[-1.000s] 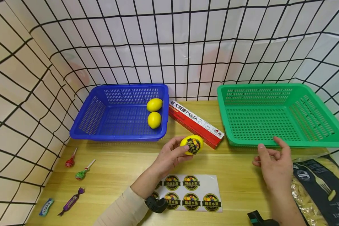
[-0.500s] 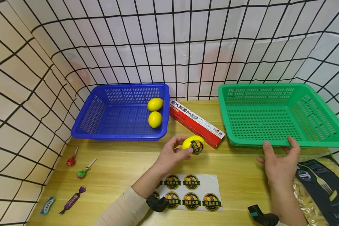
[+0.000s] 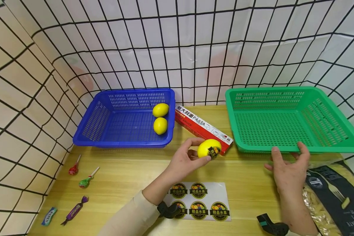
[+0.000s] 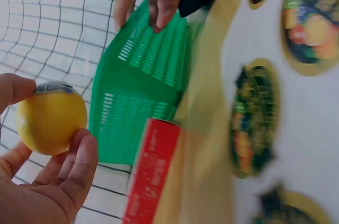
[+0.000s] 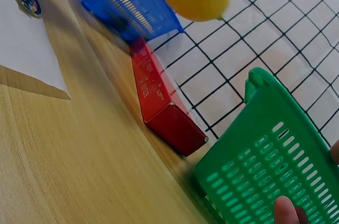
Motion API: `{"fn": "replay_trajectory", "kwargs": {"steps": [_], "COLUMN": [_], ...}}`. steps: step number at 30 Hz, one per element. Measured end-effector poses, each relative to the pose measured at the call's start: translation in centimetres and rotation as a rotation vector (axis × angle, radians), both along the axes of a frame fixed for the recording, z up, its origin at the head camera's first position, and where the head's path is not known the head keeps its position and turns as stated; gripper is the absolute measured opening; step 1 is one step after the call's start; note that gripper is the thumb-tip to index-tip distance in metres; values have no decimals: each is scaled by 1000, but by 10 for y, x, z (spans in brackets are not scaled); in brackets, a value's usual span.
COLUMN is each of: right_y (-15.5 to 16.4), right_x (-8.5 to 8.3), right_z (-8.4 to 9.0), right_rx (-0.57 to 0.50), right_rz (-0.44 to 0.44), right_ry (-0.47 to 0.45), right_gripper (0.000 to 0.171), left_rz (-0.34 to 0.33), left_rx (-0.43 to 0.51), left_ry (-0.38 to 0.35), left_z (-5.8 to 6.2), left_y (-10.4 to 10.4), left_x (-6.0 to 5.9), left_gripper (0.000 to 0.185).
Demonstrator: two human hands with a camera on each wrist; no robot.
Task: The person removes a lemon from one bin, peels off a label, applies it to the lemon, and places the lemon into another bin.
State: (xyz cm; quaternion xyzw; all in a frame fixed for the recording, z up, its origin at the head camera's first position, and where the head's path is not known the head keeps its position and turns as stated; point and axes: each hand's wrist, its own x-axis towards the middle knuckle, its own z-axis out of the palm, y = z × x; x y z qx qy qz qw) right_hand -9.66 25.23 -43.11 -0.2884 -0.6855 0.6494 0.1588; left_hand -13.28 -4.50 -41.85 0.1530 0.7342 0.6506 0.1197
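A yellow lemon (image 3: 206, 148) with a round black-and-gold fruit sticker is pinched between the thumb and fingers of my left hand (image 3: 184, 160). It is held up in front of the red-and-white pasta box (image 3: 205, 127). In the left wrist view the sticker on the lemon (image 4: 52, 123) lies under the thumb tip. My right hand (image 3: 290, 173) is at the front rim of the green basket (image 3: 262, 149), thumb and a finger spread apart right at the edge. Two more lemons, one behind (image 3: 160, 110) the other (image 3: 160, 126), lie in the blue basket (image 3: 124, 143).
A sheet of round stickers (image 3: 221, 190) lies on the wooden table below my left wrist. At left are a red lollipop (image 3: 73, 169), a green lollipop (image 3: 84, 182), a purple wrapped candy (image 3: 74, 211) and a small blue-green packet (image 3: 49, 216). A pasta bag (image 3: 333, 193) lies at right.
My left hand has moved right with the lemon, and the sticker has turned towards the right. My right hand has shifted slightly to the green basket's front rim.
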Motion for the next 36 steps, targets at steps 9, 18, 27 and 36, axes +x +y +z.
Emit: {"fn": "replay_trajectory", "kwargs": {"steps": [9, 18, 27, 36], "right_y": [1, 0, -1, 0], "right_x": [1, 1, 0, 1], "right_z": [-1, -2, -1, -2], "right_rx": [-18, -25, 15, 23], "right_rz": [8, -8, 12, 21], "right_ry": [1, 17, -1, 1], "right_gripper": [79, 79, 78, 78], "left_rz": [-57, -115, -115, -141], "left_rx": [-65, -128, -343, -466], "left_ry": [121, 232, 338, 389], "left_z": [26, 37, 41, 37], "left_y": [31, 75, 107, 123], "left_x": [-21, -50, -77, -93], "left_gripper": [54, 53, 54, 54]}}
